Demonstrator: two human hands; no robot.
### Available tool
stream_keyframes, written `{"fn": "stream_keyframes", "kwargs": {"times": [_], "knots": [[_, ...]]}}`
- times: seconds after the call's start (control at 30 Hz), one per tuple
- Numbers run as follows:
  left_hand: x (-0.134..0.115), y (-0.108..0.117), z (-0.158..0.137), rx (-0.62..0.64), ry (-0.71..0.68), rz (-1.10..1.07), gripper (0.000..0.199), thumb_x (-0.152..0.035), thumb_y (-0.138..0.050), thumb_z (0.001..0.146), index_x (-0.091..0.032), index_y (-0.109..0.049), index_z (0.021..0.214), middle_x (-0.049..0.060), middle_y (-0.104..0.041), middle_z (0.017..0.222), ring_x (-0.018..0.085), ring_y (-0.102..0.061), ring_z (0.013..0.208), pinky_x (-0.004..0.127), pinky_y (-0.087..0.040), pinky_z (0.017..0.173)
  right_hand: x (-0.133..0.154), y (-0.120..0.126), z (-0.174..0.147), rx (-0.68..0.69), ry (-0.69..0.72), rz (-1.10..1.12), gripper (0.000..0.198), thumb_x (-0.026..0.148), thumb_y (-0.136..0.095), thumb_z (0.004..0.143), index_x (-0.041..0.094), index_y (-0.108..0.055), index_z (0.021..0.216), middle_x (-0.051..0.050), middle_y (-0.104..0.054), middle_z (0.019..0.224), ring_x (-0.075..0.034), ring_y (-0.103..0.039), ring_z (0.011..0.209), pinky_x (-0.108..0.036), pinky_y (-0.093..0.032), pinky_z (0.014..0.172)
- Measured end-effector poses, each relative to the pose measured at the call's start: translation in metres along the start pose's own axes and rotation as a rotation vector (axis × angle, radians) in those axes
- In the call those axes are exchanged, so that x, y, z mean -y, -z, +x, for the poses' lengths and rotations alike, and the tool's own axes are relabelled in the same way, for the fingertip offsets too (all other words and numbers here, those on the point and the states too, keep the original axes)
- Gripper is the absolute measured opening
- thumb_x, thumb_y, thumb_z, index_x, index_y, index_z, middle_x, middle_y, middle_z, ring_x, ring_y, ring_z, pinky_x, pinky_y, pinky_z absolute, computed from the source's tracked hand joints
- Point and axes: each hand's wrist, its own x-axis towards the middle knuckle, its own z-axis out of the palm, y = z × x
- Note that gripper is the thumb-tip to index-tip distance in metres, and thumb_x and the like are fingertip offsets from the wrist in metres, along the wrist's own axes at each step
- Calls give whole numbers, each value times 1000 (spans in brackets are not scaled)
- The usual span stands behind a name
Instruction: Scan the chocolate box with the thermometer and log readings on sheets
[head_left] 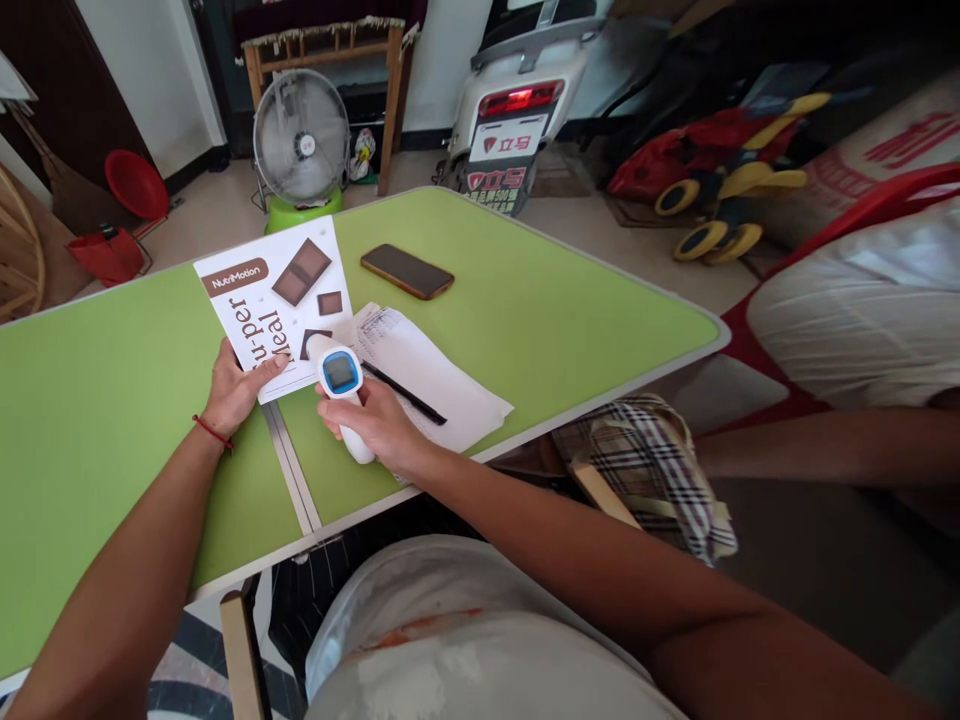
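My left hand (pixel 236 392) grips the lower edge of a white NutriMotion box (pixel 251 310), thumb on its front, fingers hidden behind it. Chocolate pieces are printed on that front, which leans up over the green table. In my right hand (pixel 379 425) is a white infrared thermometer (pixel 349 405) with a blue-rimmed screen. Its nose is close to the lower right of the box; whether they touch I cannot tell. Under and beside the thermometer lie white sheets of paper (pixel 442 375) with handwriting, and a black pen (pixel 405 392) rests across them.
On the green table (pixel 570 310) a dark phone (pixel 407 271) lies beyond the papers. Past the far edge stand a fan (pixel 301 140) and a white scooter (pixel 517 100). At the right sits another person (pixel 862 300) on a red chair, near a plaid bag (pixel 652 470).
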Motion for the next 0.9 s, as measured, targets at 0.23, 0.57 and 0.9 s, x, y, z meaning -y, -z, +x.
{"fn": "stream_keyframes", "kwargs": {"times": [0.23, 0.57, 0.9], "knots": [[-2, 0, -1, 14, -1, -4, 66, -51, -87, 61, -15, -60, 108, 13, -68, 114, 32, -65, 104, 49, -53, 91, 3, 0, 0, -26, -17, -1, 18, 33, -70, 64, 19, -60, 71, 6, -54, 47, -11, -47, 46, -27, -36, 51], [-2, 0, 0, 13, 14, -7, 66, -49, -87, 61, -15, -59, 110, 12, -68, 114, 32, -64, 105, 50, -52, 92, 5, 0, -1, -13, -8, -20, 18, 34, -69, 66, 20, -59, 71, 7, -53, 48, -11, -47, 47, -28, -37, 52], [-2, 0, 1, 14, 17, -12, 69, -50, -88, 60, -14, -59, 111, 13, -68, 115, 33, -64, 106, 52, -51, 94, 6, -1, -1, -6, -19, -22, 18, 34, -68, 65, 20, -58, 72, 7, -53, 48, -11, -46, 46, -27, -37, 51]]}}
